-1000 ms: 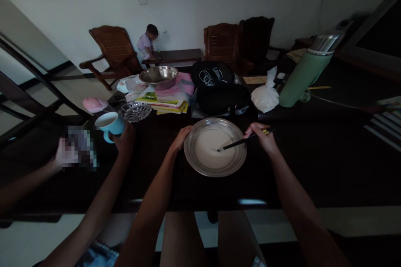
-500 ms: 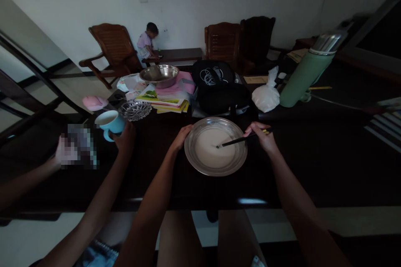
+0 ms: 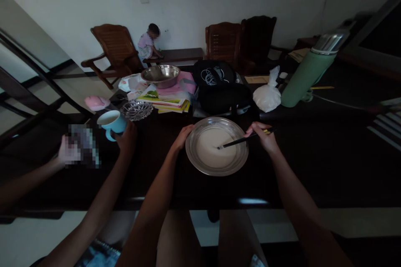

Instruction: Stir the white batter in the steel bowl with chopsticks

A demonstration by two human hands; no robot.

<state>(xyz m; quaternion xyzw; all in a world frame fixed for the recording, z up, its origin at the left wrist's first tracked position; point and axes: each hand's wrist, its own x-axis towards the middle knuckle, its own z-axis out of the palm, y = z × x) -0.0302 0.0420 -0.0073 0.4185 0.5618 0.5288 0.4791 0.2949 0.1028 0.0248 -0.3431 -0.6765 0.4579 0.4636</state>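
A metal bowl (image 3: 200, 167) stands on the dark table in front of me, holding a pale, creamy liquid (image 3: 213, 154). My left hand (image 3: 184, 137) grips the bowl's left rim. In my right hand (image 3: 261, 135) is a pair of dark chopsticks (image 3: 238, 140), slanting down to the left with their tips in the liquid. The right fingers are closed around the chopsticks' upper end, just beyond the bowl's right rim. Behind the bowl, to the right, sits a tied plastic bag of white powder (image 3: 267, 98).
At my left, another person's hand (image 3: 128, 135) holds a blue mug (image 3: 114, 125); their other hand holds a blurred-out object. Behind stand a glass dish (image 3: 137, 110), an empty metal basin (image 3: 160, 76) on books, a black bag (image 3: 219, 91) and a green thermos (image 3: 308, 75). Someone sits by the far wall.
The view has shifted very slightly. My hands, the bowl and the chopsticks keep almost the same positions, with the chopstick tips still in the liquid.
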